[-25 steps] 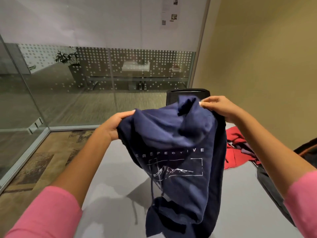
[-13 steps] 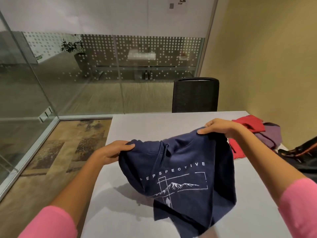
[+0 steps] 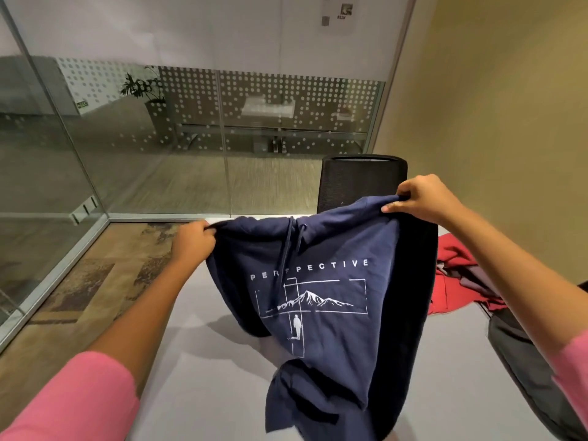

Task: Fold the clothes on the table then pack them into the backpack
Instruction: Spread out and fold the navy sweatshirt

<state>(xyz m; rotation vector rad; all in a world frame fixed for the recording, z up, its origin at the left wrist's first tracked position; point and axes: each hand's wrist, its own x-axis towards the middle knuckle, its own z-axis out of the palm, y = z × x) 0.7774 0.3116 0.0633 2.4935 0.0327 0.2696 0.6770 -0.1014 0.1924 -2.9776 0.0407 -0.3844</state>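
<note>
a: since a moment ago, navy hoodie [image 3: 331, 300] lifted higher, spread above grey table [image 3: 203, 377].
b: grip?
a: left hand [image 3: 194, 241], right hand [image 3: 420, 198] fingers clamped on shoulders. red garment [image 3: 455, 281], backpack [image 3: 525, 361] partly hidden right; chair [image 3: 359, 183] behind.

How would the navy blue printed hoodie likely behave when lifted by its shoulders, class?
Probably floppy: the navy blue printed hoodie sags between the left hand and right hand. Likely fairly heavy cloth, since its lower part hangs bunched.
</note>
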